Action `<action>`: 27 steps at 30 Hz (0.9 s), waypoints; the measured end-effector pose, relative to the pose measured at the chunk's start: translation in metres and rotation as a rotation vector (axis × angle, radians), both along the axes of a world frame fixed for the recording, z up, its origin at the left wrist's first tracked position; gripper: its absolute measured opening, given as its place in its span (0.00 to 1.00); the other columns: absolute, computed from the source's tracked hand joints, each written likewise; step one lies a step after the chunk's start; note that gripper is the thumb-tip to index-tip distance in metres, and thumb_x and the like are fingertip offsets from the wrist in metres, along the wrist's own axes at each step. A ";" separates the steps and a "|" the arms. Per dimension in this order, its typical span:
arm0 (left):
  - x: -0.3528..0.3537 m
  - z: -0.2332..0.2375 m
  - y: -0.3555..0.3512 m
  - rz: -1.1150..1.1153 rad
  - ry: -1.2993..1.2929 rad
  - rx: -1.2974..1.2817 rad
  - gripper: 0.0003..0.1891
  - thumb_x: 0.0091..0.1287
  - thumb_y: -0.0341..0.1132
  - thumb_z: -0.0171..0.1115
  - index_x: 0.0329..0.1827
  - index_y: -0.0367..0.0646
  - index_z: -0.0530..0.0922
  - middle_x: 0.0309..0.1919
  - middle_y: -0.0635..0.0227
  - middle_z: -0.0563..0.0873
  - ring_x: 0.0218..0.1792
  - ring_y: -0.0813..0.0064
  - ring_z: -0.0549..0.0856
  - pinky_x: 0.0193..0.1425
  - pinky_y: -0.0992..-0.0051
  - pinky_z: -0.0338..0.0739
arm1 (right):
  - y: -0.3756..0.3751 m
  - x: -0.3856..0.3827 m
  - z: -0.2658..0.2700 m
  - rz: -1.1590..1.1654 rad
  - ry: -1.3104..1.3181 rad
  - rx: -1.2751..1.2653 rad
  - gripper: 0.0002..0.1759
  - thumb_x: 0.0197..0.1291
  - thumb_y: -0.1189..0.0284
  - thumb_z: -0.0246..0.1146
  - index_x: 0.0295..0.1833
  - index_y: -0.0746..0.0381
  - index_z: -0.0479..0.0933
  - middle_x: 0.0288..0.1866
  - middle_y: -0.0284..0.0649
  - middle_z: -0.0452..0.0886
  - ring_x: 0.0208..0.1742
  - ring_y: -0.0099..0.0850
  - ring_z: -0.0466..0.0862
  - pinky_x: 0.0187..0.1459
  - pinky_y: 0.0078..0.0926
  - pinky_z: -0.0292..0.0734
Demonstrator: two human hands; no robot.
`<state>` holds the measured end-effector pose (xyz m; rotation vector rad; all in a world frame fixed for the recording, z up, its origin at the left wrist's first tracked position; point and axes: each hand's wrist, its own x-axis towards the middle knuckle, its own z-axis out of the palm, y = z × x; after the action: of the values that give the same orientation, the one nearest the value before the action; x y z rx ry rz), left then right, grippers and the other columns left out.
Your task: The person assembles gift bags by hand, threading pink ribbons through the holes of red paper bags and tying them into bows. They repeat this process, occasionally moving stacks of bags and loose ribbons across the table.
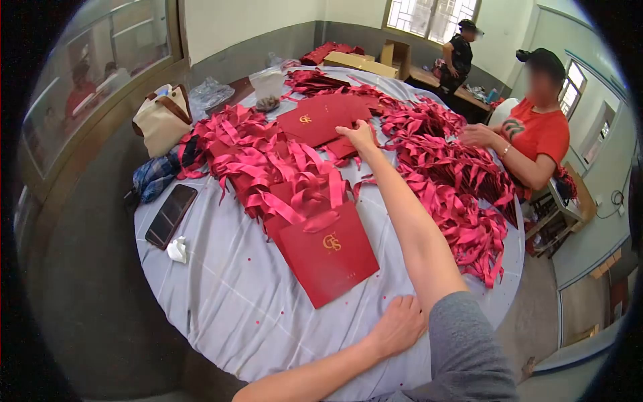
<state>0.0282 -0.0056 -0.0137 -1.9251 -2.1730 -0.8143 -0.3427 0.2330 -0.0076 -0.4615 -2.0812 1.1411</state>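
Observation:
My right hand (360, 137) stretches to the far middle of the round table, its thumb and fingers closed on the edge of a red paper bag (315, 119) with a gold logo. My left hand (400, 325) rests on the white cloth near the front edge, fingers curled, with nothing seen in it. Between them and to the left, another red bag (331, 251) with a gold logo lies flat at the front of a long overlapping row of bags with pink ribbon handles (268, 167). More ribboned bags (449, 181) are heaped on the right.
A black phone (171, 216), crumpled tissue (177, 250), folded umbrella (157, 175) and cream handbag (163, 120) lie along the left side. A person in a red shirt (536, 127) stands at the right edge, hands over the bags. Another person (459, 57) is farther back, near cardboard boxes (362, 64).

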 end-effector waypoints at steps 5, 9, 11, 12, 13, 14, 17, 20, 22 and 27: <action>-0.006 -0.001 0.001 0.038 -0.024 0.017 0.09 0.58 0.39 0.55 0.29 0.44 0.77 0.29 0.66 0.74 0.35 0.69 0.73 0.38 0.70 0.65 | -0.018 0.002 0.025 -0.135 -0.157 0.211 0.54 0.33 0.51 0.77 0.62 0.74 0.63 0.58 0.58 0.73 0.59 0.49 0.75 0.59 0.37 0.71; -0.008 -0.006 0.001 0.034 0.014 -0.042 0.07 0.54 0.37 0.54 0.29 0.45 0.77 0.28 0.67 0.74 0.35 0.71 0.73 0.37 0.72 0.64 | -0.020 -0.003 0.029 -0.137 -0.377 0.233 0.57 0.30 0.43 0.75 0.61 0.72 0.64 0.59 0.57 0.73 0.62 0.46 0.73 0.59 0.39 0.71; -0.010 -0.008 0.001 0.031 -0.011 -0.038 0.07 0.54 0.36 0.54 0.30 0.45 0.77 0.28 0.68 0.74 0.35 0.71 0.73 0.37 0.72 0.63 | -0.029 -0.002 0.033 -0.160 -0.428 0.250 0.57 0.29 0.43 0.75 0.60 0.72 0.65 0.58 0.56 0.73 0.61 0.46 0.74 0.59 0.39 0.71; -0.012 -0.006 0.001 0.044 0.000 0.019 0.07 0.54 0.36 0.54 0.30 0.45 0.78 0.28 0.68 0.74 0.35 0.71 0.73 0.37 0.73 0.63 | -0.030 -0.004 0.031 -0.189 -0.474 0.266 0.57 0.29 0.42 0.75 0.59 0.71 0.65 0.57 0.56 0.74 0.60 0.45 0.74 0.58 0.39 0.72; -0.013 -0.006 0.000 0.058 0.011 0.076 0.07 0.54 0.36 0.54 0.31 0.45 0.78 0.28 0.68 0.74 0.35 0.71 0.73 0.37 0.73 0.63 | -0.031 -0.007 0.030 -0.183 -0.475 0.268 0.57 0.29 0.42 0.75 0.59 0.71 0.65 0.57 0.56 0.74 0.60 0.45 0.74 0.58 0.39 0.72; -0.014 -0.006 0.000 0.063 0.009 0.077 0.07 0.54 0.36 0.54 0.31 0.45 0.78 0.28 0.68 0.74 0.35 0.71 0.73 0.37 0.73 0.63 | -0.031 -0.008 0.030 -0.229 -0.448 0.321 0.56 0.28 0.42 0.76 0.58 0.71 0.66 0.56 0.55 0.75 0.59 0.45 0.75 0.57 0.39 0.72; -0.013 -0.005 0.001 0.062 -0.041 0.043 0.07 0.54 0.36 0.54 0.30 0.44 0.78 0.27 0.68 0.74 0.35 0.71 0.73 0.37 0.72 0.64 | -0.032 -0.005 0.034 -0.277 -0.394 0.380 0.55 0.28 0.44 0.77 0.58 0.70 0.66 0.53 0.54 0.76 0.57 0.47 0.76 0.57 0.39 0.72; -0.016 0.004 -0.001 0.063 -0.026 -0.014 0.08 0.55 0.36 0.53 0.31 0.43 0.77 0.28 0.68 0.73 0.35 0.72 0.73 0.37 0.72 0.65 | -0.025 -0.010 0.038 -0.259 -0.326 0.358 0.46 0.30 0.50 0.78 0.51 0.70 0.73 0.49 0.54 0.79 0.52 0.46 0.79 0.54 0.37 0.74; -0.017 0.008 -0.002 0.087 -0.035 0.012 0.08 0.56 0.36 0.53 0.32 0.42 0.75 0.29 0.67 0.72 0.34 0.72 0.73 0.37 0.73 0.65 | 0.002 -0.031 0.023 0.106 -0.149 0.010 0.34 0.32 0.57 0.78 0.42 0.70 0.79 0.40 0.52 0.83 0.43 0.43 0.83 0.46 0.34 0.77; -0.016 0.006 0.000 0.102 0.001 -0.019 0.08 0.56 0.37 0.54 0.34 0.43 0.73 0.30 0.68 0.71 0.34 0.72 0.73 0.37 0.73 0.65 | 0.020 -0.005 0.057 0.302 0.080 -0.422 0.13 0.54 0.75 0.66 0.46 0.68 0.76 0.40 0.43 0.82 0.36 0.35 0.84 0.36 0.38 0.84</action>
<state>0.0121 -0.0058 -0.0073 -1.8056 -2.2646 -0.7780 -0.3474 0.2529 0.0497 -0.2922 -1.8801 1.7623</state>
